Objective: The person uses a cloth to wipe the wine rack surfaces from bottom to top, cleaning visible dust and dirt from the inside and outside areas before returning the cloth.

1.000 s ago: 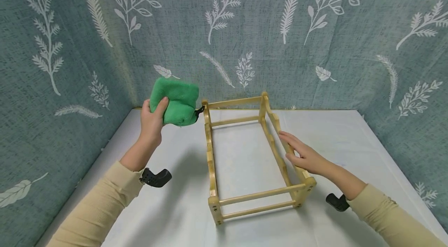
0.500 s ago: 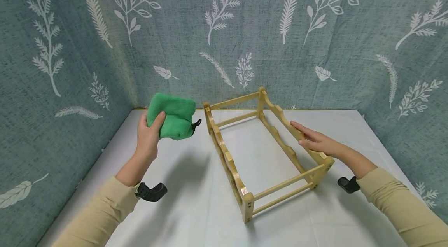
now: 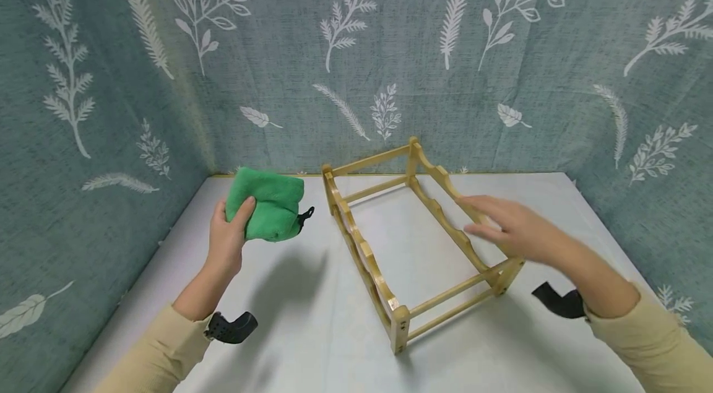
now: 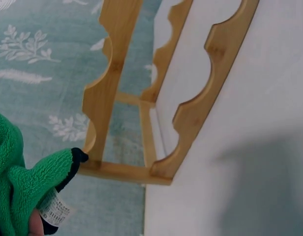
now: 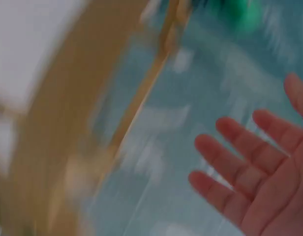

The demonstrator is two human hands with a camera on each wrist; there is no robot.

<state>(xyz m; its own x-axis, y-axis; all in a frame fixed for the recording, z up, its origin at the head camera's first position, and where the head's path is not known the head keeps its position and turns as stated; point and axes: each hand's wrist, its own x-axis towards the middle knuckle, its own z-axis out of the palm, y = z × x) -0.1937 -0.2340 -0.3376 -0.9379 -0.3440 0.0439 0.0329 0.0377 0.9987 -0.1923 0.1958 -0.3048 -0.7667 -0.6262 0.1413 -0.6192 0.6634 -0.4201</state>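
My left hand [image 3: 227, 238] grips a folded green cloth [image 3: 270, 201] and holds it up over the left side of the table. The cloth has a black hanging loop, and a white label [image 4: 55, 210] shows in the left wrist view. To its right a wooden rack [image 3: 367, 257] with wavy, notched side rails stands at an angle on the table. Over the rack's right rail hovers my right hand [image 3: 515, 229], blurred in the head view. Its fingers are spread and straight in the right wrist view, with nothing in them.
A white cloth covers the table [image 3: 267, 331]. Green-blue curtains [image 3: 289, 71] with white leaf prints hang behind and on both sides, and the rack's far end stands close to the back one. A black wrist camera mount [image 3: 231, 327] sits on the left wrist.
The rack has been turned and its near end swung to the right, with my right hand on its rail. That hand has since lifted off. My left hand has lowered with the cloth.
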